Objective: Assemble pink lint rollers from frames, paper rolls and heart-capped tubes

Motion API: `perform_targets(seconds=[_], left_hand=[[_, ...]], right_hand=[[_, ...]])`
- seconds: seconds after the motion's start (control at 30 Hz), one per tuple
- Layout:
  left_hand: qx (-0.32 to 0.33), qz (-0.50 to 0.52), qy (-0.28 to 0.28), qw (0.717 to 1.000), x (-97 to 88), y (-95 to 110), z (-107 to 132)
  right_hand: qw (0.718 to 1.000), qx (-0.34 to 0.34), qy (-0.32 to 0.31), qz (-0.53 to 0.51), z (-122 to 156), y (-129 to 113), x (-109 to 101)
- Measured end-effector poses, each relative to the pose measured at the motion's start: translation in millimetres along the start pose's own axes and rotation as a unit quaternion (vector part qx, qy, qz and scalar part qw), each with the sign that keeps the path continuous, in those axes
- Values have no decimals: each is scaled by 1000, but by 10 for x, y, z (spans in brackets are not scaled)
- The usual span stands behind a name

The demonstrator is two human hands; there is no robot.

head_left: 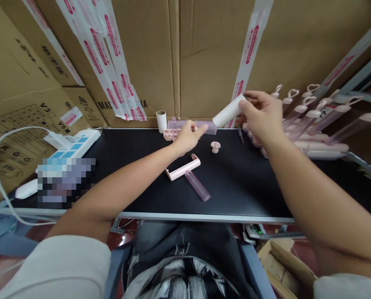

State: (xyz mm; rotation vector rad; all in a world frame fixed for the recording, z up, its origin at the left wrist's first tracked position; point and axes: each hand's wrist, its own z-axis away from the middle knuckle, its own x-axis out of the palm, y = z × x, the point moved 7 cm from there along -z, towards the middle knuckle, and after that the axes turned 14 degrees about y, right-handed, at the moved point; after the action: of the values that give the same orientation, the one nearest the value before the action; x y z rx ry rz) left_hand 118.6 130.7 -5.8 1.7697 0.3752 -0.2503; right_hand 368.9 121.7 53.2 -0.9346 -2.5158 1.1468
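Observation:
My right hand (261,114) is closed round one end of a white paper roll (229,111), held tilted above the back of the table. At the table's back, my left hand (188,136) has its fingers curled at a clear pink plastic cover (210,127); part of the grip is hidden. Beside that hand lies a pale pink part (168,134). A second white roll (161,121) stands upright behind it. Nearer me lie a pink U-shaped roller frame (185,168) and a clear pink tube handle (197,185). A small pink cap (215,146) sits to their right.
Several pink rollers with heart-shaped loops (316,112) are piled at the right. A dark pen-like tool (240,136) lies beside them. A white power strip (76,145) with a cable is at the left. Cardboard boxes (210,54) wall off the back of the black table (241,182).

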Motion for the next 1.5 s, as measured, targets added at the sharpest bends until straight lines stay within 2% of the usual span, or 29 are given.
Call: perform_targets(seconds=[0.07, 0.13, 0.2, 0.3, 0.4, 0.5, 0.57, 0.67, 0.73, 0.8, 0.83, 0.87, 0.9, 0.93, 0.97, 1.03, 1.1, 1.13, 1.17, 1.27, 1.3, 1.37, 1.5], left_hand=[[7, -46, -77, 996, 107, -39, 5], [33, -118, -134, 983, 196, -46, 4], [88, -192, -156, 965, 265, -4, -25], [145, -249, -180, 941, 387, 32, -82], [151, -272, -189, 931, 482, -5, -153], [169, -295, -173, 924, 489, 17, -193], [188, -314, -153, 918, 402, 100, -173], [225, -381, -136, 886, 125, 274, -22], [204, -434, -196, 855, -80, 275, 173], [169, -461, -279, 825, -265, 189, 420], [142, -449, -319, 822, -336, 126, 546], [121, -419, -339, 834, -392, 81, 649], [108, -376, -333, 858, -438, 57, 714], [99, -330, -309, 887, -482, 45, 747], [94, -276, -272, 917, -528, 48, 756], [73, -151, -185, 968, -646, 67, 738], [20, -3, -140, 990, -750, 76, 730], [-20, 61, -150, 987, -766, 69, 743], [-62, 113, -185, 974, -749, 65, 774], [-144, 197, -347, 905, -603, 134, 934], [-148, 218, -375, 889, -558, 182, 954], [-122, 256, -363, 887, -478, 295, 896], [-48, 281, -256, 923, -307, 525, 715]], right_hand=[[990, -40, 2, 135, -114, 130, -4], [966, -52, -25, 253, -179, 303, 77], [945, -36, -63, 319, -208, 493, 192], [930, -11, -101, 352, -217, 678, 327], [927, -23, -87, 363, -176, 638, 333], [932, -93, -60, 346, 1, 326, 271], [936, -118, -114, 313, 225, 96, 281], [929, -77, -238, 271, 622, -176, 303], [909, -69, -325, 251, 909, -374, 341], [875, -50, -429, 220, 1237, -539, 410], [850, -36, -485, 205, 1417, -601, 451], [825, -25, -529, 198, 1581, -651, 485], [808, -21, -555, 197, 1712, -691, 514], [804, -25, -560, 198, 1797, -725, 539], [812, -32, -548, 197, 1838, -753, 559], [852, -53, -490, 173, 1809, -810, 567], [889, -87, -433, 122, 1714, -878, 526], [900, -111, -410, 96, 1658, -916, 490], [907, -138, -391, 75, 1603, -950, 451], [909, -211, -355, 46, 1449, -1005, 345], [909, -229, -344, 43, 1396, -1008, 317], [911, -259, -318, 45, 1286, -1000, 267], [923, -299, -220, 105, 1039, -1006, 128]])
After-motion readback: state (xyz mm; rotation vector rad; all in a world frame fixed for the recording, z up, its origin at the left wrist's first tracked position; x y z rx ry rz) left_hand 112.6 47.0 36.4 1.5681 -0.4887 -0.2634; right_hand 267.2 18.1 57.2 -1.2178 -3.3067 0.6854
